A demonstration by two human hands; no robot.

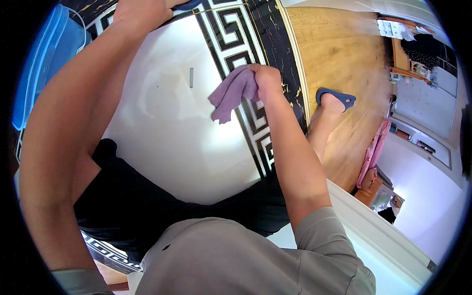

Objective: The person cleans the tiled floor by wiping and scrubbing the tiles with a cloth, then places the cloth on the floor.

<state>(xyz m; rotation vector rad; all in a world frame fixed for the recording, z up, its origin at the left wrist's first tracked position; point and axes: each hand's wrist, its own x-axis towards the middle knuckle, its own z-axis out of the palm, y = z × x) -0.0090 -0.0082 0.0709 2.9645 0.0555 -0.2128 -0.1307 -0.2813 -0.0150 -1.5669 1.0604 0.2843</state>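
My right hand (268, 81) is closed around one end of a purple cloth (233, 91). The rest of the cloth droops over the edge of a glossy white floor tile (162, 108) and its black-and-white key-pattern border (231, 32). At the top left, my left hand (140, 14) is partly cut off by the frame. Its fingers are mostly out of sight, close to a dark blue object (189, 4) that is also cut off.
A blue plastic tub (51, 54) with a thin handle stands at far left. Past the black marbled strip (280, 54) lies wood flooring (334, 49), where a foot wears a navy slipper (346, 100). A pink cloth (373, 150) and furniture are farther right.
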